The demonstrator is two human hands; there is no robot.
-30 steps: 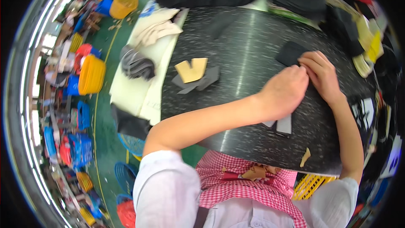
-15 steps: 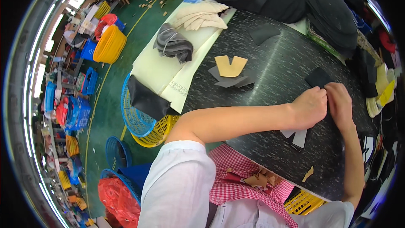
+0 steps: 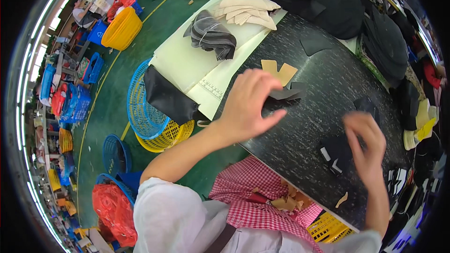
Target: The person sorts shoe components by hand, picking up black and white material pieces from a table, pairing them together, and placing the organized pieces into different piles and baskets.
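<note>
My left hand (image 3: 251,107) is open, thumb apart and fingers reaching over the near-left part of the black speckled table. Beside its fingertips lie dark grey cut pieces (image 3: 291,93) and a tan V-notched piece (image 3: 280,71); part of the grey stack is hidden. On the right, my right hand (image 3: 368,143) looks slightly blurred, with thumb and forefinger apart and nothing visible between them. Just beyond its fingertips is a dark piece (image 3: 367,106). To its left, another dark piece (image 3: 338,147) lies flat, with small whitish parts (image 3: 336,165) showing at its lower edge.
Pale sheets (image 3: 187,58) on the left carry a tied grey bundle (image 3: 210,35) and cream cut pieces (image 3: 246,9). Black material (image 3: 309,2) is heaped at the far side. Blue (image 3: 140,103) and yellow baskets (image 3: 164,138) stand left of the table. A tan scrap (image 3: 341,200) lies near its front edge.
My hands were together at the right; the left has swung left to the grey and tan pieces and opened. The right has come slightly nearer. A dark piece now lies over the whitish parts.
</note>
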